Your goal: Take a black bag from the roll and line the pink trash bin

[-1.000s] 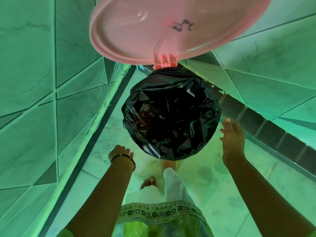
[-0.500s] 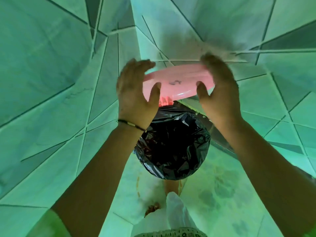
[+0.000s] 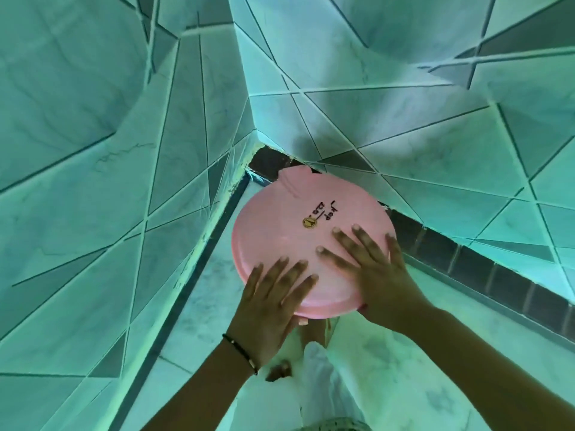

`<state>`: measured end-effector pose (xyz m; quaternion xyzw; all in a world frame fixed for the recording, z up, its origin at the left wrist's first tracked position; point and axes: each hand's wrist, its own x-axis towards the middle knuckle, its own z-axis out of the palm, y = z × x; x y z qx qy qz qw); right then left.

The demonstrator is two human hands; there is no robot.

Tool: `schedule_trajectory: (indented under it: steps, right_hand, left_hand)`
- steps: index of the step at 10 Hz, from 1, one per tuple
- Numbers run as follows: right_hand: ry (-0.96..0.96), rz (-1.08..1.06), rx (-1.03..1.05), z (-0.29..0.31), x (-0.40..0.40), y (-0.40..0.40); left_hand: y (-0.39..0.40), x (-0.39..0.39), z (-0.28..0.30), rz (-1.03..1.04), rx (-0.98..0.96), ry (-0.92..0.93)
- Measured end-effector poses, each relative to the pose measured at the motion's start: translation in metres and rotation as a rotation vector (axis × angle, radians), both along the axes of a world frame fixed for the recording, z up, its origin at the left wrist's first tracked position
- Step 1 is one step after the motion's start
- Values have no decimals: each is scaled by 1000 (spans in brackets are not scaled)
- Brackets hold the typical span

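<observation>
The pink trash bin stands in the tiled corner, seen from above with its round pink lid [image 3: 298, 219] down over it. The lid carries a small gold sticker and dark handwriting. My left hand [image 3: 270, 303] lies flat on the lid's near edge, fingers spread. My right hand [image 3: 370, 269] lies flat on the lid's near right part, fingers spread too. The black bag and the bin's body are hidden under the lid. No roll of bags is in view.
Tiled walls [image 3: 389, 126] meet in a corner right behind the bin, with a dark skirting strip [image 3: 485, 269] along the right wall. Pale marble floor [image 3: 211, 293] lies around the bin. My feet and white trousers [image 3: 320, 374] are just below it.
The lid stood raised, showing the black bag lining the bin. Both hands took hold of the lid and brought it down; it now covers the bin and hides the bag.
</observation>
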<state>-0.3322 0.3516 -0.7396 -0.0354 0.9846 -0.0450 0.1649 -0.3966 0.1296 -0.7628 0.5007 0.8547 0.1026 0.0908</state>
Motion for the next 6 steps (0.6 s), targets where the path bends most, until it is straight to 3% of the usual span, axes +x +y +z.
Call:
schedule_trajectory:
  steps: [2,4,6]
  right_hand:
    - [-47,-90,20,-45,23,-23]
    - [-119,-229,-64,-61,45,-34]
    - [-311,-375,-252,-33,49,-38]
  left_hand:
    - [1,28,-53,7,-177,66]
    - [2,29,-56,114,-327,-76]
    - [9,25,-20,177,-427,-320]
